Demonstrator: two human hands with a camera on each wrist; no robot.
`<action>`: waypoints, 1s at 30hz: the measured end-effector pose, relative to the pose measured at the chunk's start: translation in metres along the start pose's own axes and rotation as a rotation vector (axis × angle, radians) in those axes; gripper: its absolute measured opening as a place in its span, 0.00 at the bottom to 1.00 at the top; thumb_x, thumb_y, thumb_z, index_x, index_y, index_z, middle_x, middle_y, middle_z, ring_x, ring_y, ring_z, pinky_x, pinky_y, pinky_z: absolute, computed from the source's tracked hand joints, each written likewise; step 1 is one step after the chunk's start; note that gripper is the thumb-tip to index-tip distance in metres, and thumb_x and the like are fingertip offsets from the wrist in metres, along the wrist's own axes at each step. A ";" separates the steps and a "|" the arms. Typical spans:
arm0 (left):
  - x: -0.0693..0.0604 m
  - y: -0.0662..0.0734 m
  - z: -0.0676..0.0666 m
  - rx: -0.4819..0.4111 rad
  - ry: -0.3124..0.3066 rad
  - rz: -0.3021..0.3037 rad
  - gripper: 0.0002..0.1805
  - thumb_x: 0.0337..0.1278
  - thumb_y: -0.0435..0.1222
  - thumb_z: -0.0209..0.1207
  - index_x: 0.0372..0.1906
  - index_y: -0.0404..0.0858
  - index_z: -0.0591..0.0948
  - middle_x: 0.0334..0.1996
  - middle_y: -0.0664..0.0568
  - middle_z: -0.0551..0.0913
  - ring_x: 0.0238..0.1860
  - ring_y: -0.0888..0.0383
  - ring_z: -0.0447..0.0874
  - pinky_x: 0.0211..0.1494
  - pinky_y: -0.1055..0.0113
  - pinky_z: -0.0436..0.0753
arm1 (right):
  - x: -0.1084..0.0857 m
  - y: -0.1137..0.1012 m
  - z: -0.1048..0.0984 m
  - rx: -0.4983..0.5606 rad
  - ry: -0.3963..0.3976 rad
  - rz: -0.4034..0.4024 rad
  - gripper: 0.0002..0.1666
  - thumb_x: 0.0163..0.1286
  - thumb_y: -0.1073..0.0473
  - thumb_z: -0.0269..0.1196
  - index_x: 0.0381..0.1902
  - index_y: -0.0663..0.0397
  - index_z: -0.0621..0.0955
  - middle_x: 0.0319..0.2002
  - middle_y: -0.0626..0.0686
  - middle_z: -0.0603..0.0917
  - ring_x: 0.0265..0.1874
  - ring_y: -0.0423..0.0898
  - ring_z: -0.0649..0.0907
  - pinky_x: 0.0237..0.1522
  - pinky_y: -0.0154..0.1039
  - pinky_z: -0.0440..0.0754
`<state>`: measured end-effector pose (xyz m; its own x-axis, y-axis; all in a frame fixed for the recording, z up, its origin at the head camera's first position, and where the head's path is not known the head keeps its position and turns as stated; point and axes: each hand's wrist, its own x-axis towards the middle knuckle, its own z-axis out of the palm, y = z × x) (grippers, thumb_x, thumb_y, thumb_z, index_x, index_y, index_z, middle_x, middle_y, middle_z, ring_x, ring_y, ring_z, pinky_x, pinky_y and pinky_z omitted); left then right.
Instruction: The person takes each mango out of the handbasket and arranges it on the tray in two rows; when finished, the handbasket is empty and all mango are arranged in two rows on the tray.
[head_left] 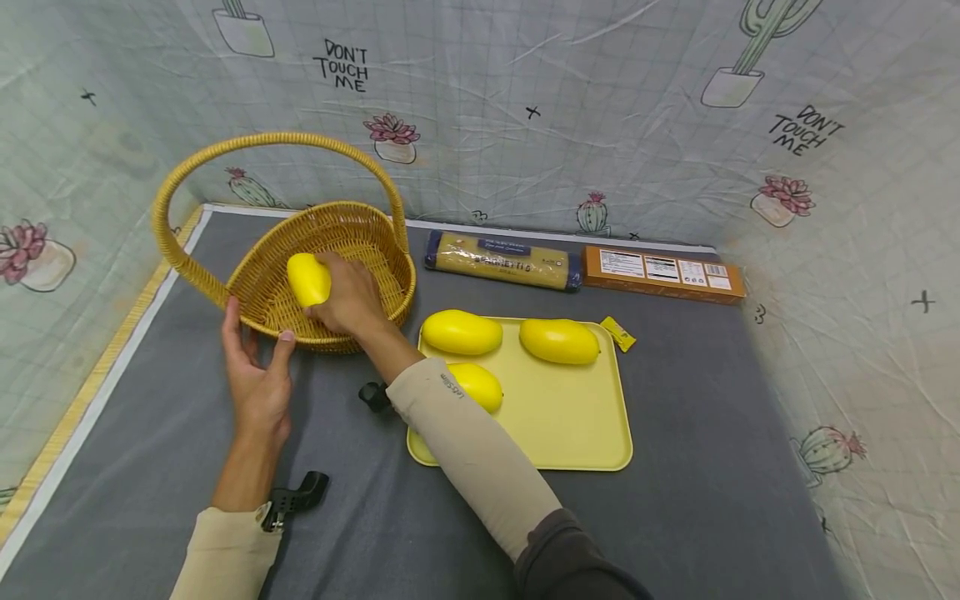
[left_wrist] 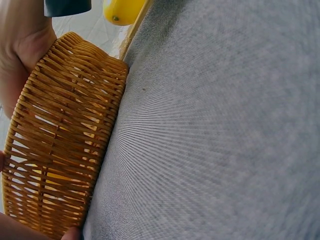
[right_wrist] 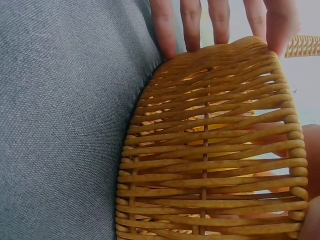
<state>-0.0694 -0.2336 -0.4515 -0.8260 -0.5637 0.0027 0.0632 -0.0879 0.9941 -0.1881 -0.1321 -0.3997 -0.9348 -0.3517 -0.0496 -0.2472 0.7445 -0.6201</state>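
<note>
In the head view a wicker basket point(head_left: 352, 218) with a tall arched handle stands at the left of the grey table. Inside it my right hand point(head_left: 351, 293) grips a yellow mango point(head_left: 307, 279), fingers over its near end. My left hand point(head_left: 257, 387) is at the basket's near left side, its spread, fairly straight fingers touching the outer wall. The right wrist view shows those fingers point(right_wrist: 220, 22) against the woven side point(right_wrist: 215, 165). Yellow shows through the weave, but the mango is mostly hidden there. The left wrist view has the basket's outside point(left_wrist: 65, 125).
Right of the basket lies a yellow tray point(head_left: 566, 417) bearing three mangoes point(head_left: 559, 342), one partly behind my right forearm. Behind it are a spaghetti pack point(head_left: 501, 260) and a long brown box point(head_left: 663, 273). A small yellow sachet point(head_left: 618, 332) touches the tray's far right corner. Printed cloth hangs behind.
</note>
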 end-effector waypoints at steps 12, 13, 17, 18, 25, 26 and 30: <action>0.004 -0.002 0.000 -0.026 0.002 -0.002 0.47 0.73 0.27 0.60 0.86 0.59 0.54 0.87 0.64 0.46 0.87 0.53 0.41 0.86 0.49 0.57 | -0.006 0.000 -0.004 0.094 0.059 -0.122 0.51 0.62 0.48 0.81 0.80 0.29 0.69 0.69 0.40 0.79 0.63 0.39 0.76 0.61 0.34 0.75; 0.004 -0.002 0.000 -0.026 0.002 0.000 0.47 0.73 0.27 0.60 0.86 0.58 0.54 0.87 0.64 0.46 0.87 0.53 0.41 0.86 0.49 0.56 | -0.006 -0.001 -0.005 0.098 0.066 -0.129 0.52 0.62 0.48 0.80 0.80 0.29 0.69 0.69 0.40 0.79 0.63 0.39 0.76 0.60 0.33 0.75; 0.004 -0.001 0.000 -0.022 0.005 -0.001 0.47 0.73 0.27 0.61 0.86 0.59 0.55 0.86 0.64 0.47 0.86 0.53 0.42 0.87 0.48 0.55 | -0.011 -0.003 -0.009 0.113 0.094 -0.153 0.53 0.61 0.48 0.81 0.81 0.28 0.69 0.67 0.40 0.80 0.61 0.39 0.76 0.58 0.32 0.74; 0.003 -0.001 0.000 -0.019 0.005 -0.003 0.47 0.73 0.27 0.61 0.86 0.60 0.55 0.86 0.64 0.47 0.86 0.54 0.42 0.87 0.48 0.56 | -0.012 -0.004 -0.010 0.116 0.098 -0.162 0.53 0.61 0.48 0.81 0.81 0.28 0.69 0.67 0.41 0.80 0.61 0.39 0.76 0.58 0.32 0.74; 0.002 0.000 0.000 -0.002 0.006 -0.017 0.46 0.73 0.29 0.62 0.85 0.61 0.55 0.86 0.65 0.48 0.86 0.55 0.43 0.86 0.49 0.57 | -0.027 -0.008 -0.021 0.144 0.111 -0.220 0.53 0.61 0.49 0.81 0.81 0.31 0.69 0.67 0.43 0.80 0.61 0.39 0.76 0.57 0.31 0.73; 0.002 0.001 0.000 0.001 0.006 -0.018 0.46 0.73 0.29 0.62 0.85 0.61 0.55 0.86 0.65 0.48 0.86 0.55 0.44 0.86 0.49 0.57 | -0.030 -0.009 -0.024 0.142 0.112 -0.229 0.53 0.61 0.49 0.81 0.81 0.32 0.69 0.67 0.44 0.80 0.61 0.40 0.76 0.57 0.31 0.73; 0.002 0.001 0.000 0.006 0.003 -0.022 0.46 0.73 0.29 0.62 0.85 0.62 0.54 0.86 0.65 0.47 0.86 0.55 0.44 0.86 0.50 0.57 | -0.042 -0.012 -0.032 0.130 0.106 -0.252 0.53 0.62 0.49 0.81 0.81 0.32 0.68 0.68 0.45 0.79 0.63 0.40 0.75 0.60 0.31 0.73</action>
<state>-0.0714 -0.2346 -0.4504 -0.8253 -0.5644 -0.0194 0.0417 -0.0952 0.9946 -0.1545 -0.1077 -0.3652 -0.8714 -0.4495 0.1963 -0.4463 0.5605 -0.6976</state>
